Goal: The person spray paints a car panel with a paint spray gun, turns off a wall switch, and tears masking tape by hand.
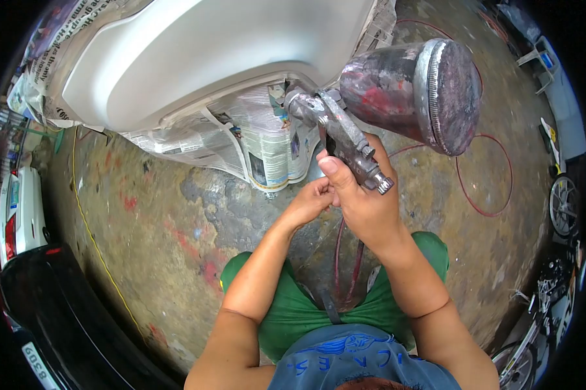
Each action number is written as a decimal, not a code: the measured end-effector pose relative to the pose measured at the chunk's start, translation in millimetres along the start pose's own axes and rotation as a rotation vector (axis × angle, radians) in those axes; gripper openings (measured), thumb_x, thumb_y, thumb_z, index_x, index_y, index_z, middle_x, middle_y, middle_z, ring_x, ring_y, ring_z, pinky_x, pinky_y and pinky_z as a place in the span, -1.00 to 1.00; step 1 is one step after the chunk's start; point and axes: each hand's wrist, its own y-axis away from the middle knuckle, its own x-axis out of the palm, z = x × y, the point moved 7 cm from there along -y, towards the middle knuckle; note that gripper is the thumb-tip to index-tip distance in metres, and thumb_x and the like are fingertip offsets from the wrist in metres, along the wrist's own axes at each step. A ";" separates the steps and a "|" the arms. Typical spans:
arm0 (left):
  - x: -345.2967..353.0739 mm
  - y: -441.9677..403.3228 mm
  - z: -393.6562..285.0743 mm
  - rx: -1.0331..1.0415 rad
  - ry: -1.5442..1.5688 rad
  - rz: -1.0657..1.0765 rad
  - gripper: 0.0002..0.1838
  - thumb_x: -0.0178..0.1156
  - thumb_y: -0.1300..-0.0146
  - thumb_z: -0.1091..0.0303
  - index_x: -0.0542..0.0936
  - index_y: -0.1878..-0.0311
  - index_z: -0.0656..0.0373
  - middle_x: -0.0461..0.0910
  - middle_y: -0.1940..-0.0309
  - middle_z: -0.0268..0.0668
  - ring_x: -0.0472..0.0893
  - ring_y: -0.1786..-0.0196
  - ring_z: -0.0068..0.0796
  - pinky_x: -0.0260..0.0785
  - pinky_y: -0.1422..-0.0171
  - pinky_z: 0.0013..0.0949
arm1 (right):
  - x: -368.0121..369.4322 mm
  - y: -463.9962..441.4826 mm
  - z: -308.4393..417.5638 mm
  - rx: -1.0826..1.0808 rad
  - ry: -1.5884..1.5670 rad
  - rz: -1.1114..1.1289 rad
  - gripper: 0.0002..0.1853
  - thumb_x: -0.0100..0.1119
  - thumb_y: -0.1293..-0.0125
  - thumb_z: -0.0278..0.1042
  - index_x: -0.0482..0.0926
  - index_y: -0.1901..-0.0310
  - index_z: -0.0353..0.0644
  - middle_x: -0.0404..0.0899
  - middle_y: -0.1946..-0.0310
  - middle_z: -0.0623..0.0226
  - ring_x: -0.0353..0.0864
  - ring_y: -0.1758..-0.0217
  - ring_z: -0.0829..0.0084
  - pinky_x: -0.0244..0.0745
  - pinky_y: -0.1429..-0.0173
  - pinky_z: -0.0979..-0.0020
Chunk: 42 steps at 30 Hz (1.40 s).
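My right hand [369,207] is wrapped around the handle of a paint-stained spray gun [346,138], thumb along its back. The large cup [387,91] on the gun, smeared with grey and red paint, tips to the right. My left hand [311,203] is closed just below the gun, its fingertips against my right hand; whatever they pinch is hidden. In front of the nozzle stands a glossy silver-white vehicle panel [221,52]. Newspaper [267,140] masks the area beneath its lower edge. A dark red hose [337,260] hangs below my hands.
Red hose [512,170] loops across the stained concrete floor [176,234] at right. A yellow cord [91,231] runs along the left. Beyond it stand a black car [65,312] and a white car [27,205]. Motorcycle parts and a wheel [564,205] line the right side.
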 end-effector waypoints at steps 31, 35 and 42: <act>10.3 -1.2 -4.7 -0.003 -0.031 -0.005 -0.74 0.16 -0.50 0.23 0.59 -0.08 0.20 0.64 0.15 -0.45 0.53 0.15 -0.66 0.39 0.09 -0.49 | -8.5 9.6 -47.5 -0.020 -0.060 -0.112 -0.55 0.36 -0.41 -0.19 0.47 -0.17 -0.26 0.70 0.17 0.20 0.68 0.12 0.42 0.56 0.00 0.37; 11.0 -2.3 6.7 -0.056 -0.015 0.024 -0.73 0.15 -0.49 0.25 0.59 -0.09 0.21 0.64 0.18 -0.43 0.55 0.17 -0.64 0.40 0.10 -0.50 | -18.8 10.4 -52.4 0.023 -0.066 -0.167 -0.56 0.35 -0.43 -0.19 0.46 -0.16 -0.27 0.67 0.21 0.29 0.62 0.17 0.49 0.55 0.05 0.38; 14.3 -5.7 8.4 -0.081 -0.018 0.011 -0.77 0.17 -0.43 0.30 0.59 -0.04 0.20 0.63 0.22 -0.41 0.55 0.18 -0.62 0.40 0.12 -0.49 | -25.1 12.1 -54.0 0.111 -0.297 -0.158 -0.63 0.33 -0.46 -0.24 0.46 -0.11 -0.27 0.57 0.30 0.45 0.49 0.33 0.68 0.46 0.28 0.52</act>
